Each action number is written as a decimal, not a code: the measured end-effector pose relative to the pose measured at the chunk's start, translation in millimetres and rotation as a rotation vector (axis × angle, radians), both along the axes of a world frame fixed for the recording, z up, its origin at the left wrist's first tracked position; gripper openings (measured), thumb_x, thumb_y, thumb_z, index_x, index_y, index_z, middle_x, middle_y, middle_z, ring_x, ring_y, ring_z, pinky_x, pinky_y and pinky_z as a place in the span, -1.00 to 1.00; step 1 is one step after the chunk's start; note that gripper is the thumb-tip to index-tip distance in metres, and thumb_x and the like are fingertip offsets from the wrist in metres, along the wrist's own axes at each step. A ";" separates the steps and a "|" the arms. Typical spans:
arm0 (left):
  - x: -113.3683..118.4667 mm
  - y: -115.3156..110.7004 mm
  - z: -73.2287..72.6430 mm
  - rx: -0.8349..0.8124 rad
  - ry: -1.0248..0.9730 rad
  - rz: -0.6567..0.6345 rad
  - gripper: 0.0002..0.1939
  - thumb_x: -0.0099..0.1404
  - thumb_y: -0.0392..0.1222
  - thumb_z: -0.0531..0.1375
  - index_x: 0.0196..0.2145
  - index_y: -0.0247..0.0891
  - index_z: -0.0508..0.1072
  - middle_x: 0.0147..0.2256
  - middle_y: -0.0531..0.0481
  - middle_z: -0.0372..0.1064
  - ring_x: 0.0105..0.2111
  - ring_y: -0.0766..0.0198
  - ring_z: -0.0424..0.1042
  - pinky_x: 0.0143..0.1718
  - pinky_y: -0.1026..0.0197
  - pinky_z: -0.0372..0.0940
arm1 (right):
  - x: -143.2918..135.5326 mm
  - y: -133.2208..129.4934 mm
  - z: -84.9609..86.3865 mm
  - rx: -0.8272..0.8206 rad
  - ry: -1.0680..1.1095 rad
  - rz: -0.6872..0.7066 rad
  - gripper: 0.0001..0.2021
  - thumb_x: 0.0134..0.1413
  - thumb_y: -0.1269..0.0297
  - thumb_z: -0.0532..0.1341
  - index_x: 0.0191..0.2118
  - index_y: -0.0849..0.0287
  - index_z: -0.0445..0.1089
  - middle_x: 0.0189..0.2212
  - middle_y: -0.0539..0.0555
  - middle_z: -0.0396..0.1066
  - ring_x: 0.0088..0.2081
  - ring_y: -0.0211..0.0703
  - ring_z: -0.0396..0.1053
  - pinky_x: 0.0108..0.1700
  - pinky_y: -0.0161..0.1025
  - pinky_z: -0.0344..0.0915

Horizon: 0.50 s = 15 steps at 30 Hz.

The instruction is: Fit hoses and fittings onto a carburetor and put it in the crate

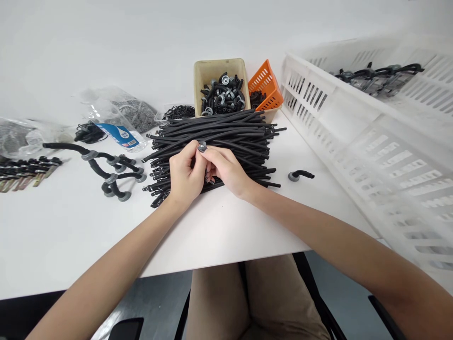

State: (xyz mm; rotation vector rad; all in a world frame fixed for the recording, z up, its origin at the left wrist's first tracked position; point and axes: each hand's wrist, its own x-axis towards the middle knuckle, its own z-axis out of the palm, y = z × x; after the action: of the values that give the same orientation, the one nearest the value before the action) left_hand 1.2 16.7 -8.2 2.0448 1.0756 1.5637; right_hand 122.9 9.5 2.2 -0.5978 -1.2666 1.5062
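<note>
My left hand [186, 174] and my right hand [226, 170] meet over the near side of a pile of black rubber tubes [222, 134]. Fingers of both hands are pinched together at the fingertips, and whatever they hold is too small or hidden to name. Left of the pile, several short black tubes joined by grey rings form a linked assembly [111, 178] on the table. One short black tube with a grey ring [300, 175] lies alone to the right of my right hand.
Behind the pile stand a beige bin [198, 87] of tube pieces and an orange basket [271, 92]. A large white crate [339, 111] fills the right. Plastic bags [130, 111], a blue-labelled bottle [122, 134] and metal-and-black parts [26, 171] lie left on the white table [226, 226].
</note>
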 end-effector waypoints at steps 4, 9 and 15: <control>-0.1 0.1 -0.8 -0.005 0.000 -0.001 -0.56 0.47 -0.02 0.06 -0.54 -0.20 0.13 -0.66 0.17 0.15 -0.66 0.46 0.19 -0.63 0.36 0.09 | -0.4 -0.5 0.7 -0.008 -0.001 -0.003 -0.54 0.29 -0.03 0.19 -0.55 0.12 0.18 -0.62 -0.13 0.13 -0.57 -0.37 0.14 -0.56 -0.38 0.15; -0.3 0.1 -0.5 -0.002 -0.002 -0.002 -0.56 0.47 -0.02 0.06 -0.54 -0.20 0.13 -0.66 0.17 0.14 -0.66 0.46 0.18 -0.63 0.35 0.08 | -1.2 -0.3 -0.2 -0.003 0.010 -0.009 -0.54 0.28 -0.05 0.20 -0.55 0.12 0.18 -0.63 -0.13 0.13 -0.57 -0.37 0.13 -0.57 -0.38 0.14; -0.5 0.3 -0.9 -0.011 -0.003 0.006 -0.57 0.47 -0.01 0.06 -0.54 -0.19 0.13 -0.65 0.16 0.15 -0.65 0.45 0.18 -0.63 0.35 0.08 | -0.6 -1.1 1.8 -0.014 0.001 -0.007 -0.53 0.27 -0.05 0.21 -0.56 0.11 0.18 -0.63 -0.13 0.13 -0.57 -0.36 0.13 -0.56 -0.38 0.14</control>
State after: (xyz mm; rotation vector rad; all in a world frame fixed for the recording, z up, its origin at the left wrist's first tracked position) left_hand 0.7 17.0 -9.1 2.0334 1.0872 1.5600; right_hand 122.3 8.5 4.1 -0.6103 -1.2528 1.5103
